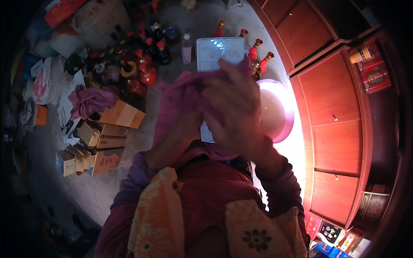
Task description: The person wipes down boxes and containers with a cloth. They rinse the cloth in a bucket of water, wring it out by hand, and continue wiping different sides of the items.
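Note:
A damp-looking pink cloth [174, 100] hangs bunched between my two hands in front of my body. My right hand [234, 106] grips its right part, blurred, with one finger stretched forward over the fabric. My left hand [190, 122] is at the cloth's lower middle, close against the right hand; its fingers are mostly hidden by folds. Beneath and beyond the hands lies a flat glossy white panel [206, 53] with a thin border and printed writing. The cloth and hands cover its middle. Right of my right hand stands a pale purple-rimmed basin [287, 109], with what appears to be cloudy liquid inside.
Red bottles with gold necks [255, 50] stand behind the basin. Several dark and red bottles [148, 74] crowd the left floor, near a white cup-like container [186, 50]. Another pink cloth [92, 100] lies on cardboard boxes [113, 133]. A reddish wooden cabinet [332, 106] lines the right.

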A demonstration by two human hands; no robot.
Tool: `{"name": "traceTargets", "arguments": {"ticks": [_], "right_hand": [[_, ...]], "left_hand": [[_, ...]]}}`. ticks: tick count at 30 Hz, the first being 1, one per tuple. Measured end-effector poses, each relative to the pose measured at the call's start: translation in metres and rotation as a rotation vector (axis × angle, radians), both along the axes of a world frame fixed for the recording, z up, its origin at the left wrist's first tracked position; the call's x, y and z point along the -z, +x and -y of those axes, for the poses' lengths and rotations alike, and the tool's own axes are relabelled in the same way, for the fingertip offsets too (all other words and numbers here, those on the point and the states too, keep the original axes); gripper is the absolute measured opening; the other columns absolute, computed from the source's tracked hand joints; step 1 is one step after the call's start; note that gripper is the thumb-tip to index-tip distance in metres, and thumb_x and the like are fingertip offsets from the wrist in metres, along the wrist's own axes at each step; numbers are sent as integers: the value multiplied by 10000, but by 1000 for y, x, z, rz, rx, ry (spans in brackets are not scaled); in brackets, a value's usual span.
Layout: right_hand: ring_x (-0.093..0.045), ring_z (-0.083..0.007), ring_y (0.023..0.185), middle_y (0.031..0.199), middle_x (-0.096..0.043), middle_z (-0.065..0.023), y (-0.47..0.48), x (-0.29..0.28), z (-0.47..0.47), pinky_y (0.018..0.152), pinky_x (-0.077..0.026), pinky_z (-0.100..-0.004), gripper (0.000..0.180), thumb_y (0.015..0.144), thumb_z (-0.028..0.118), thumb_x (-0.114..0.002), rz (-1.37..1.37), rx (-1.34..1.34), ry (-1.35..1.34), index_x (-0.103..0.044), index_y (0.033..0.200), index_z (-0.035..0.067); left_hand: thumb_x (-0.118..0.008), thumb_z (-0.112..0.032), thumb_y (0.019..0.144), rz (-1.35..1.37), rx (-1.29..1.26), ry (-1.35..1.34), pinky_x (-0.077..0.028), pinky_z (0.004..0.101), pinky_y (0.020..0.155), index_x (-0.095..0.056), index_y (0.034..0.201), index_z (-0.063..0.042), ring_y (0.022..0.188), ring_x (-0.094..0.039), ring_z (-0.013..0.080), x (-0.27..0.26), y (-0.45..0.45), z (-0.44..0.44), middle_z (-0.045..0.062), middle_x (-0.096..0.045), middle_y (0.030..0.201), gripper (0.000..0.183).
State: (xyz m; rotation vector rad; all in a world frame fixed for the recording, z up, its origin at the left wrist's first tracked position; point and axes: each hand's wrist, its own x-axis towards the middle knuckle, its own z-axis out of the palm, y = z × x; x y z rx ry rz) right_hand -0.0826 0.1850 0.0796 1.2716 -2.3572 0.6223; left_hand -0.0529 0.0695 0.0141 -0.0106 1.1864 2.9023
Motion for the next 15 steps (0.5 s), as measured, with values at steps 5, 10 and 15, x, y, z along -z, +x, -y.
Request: {"name": "traceTargets", "arguments": {"ticks": [5, 10, 15], "right_hand": [[-588, -263, 989, 957, -622, -141, -74, 18, -10, 810, -463, -348, 66, 814, 31, -568, -116, 83, -577, -623, 847, 14], [-572, -292, 1011, 1066, -588, -192, -95, -5, -60, 893, -460, -392, 291, 915, 196, -477, 844, 8, -1455, -537, 1103, -17], [-597, -285, 940, 1046, -600, -180, -63, -43, -57, 883, -468, -391, 457, 908, 385, -474, 904, -359, -1674, -560, 1043, -42]], "left_hand": [[-660, -65, 765, 95, 170, -7, -503, 303, 796, -420, 1259, -10, 937, -607, 185, 7, -10, -3, 121, -597, 1065, 552], [-674, -17, 722, 19, 66, -192, -513, 316, 768, -419, 1268, -24, 887, -618, 178, -16, -15, 8, 115, -606, 1037, 602], [-657, -8, 740, 35, -26, -251, -529, 312, 731, -399, 1284, -28, 870, -628, 181, 8, -35, 16, 121, -606, 1042, 603]]}}
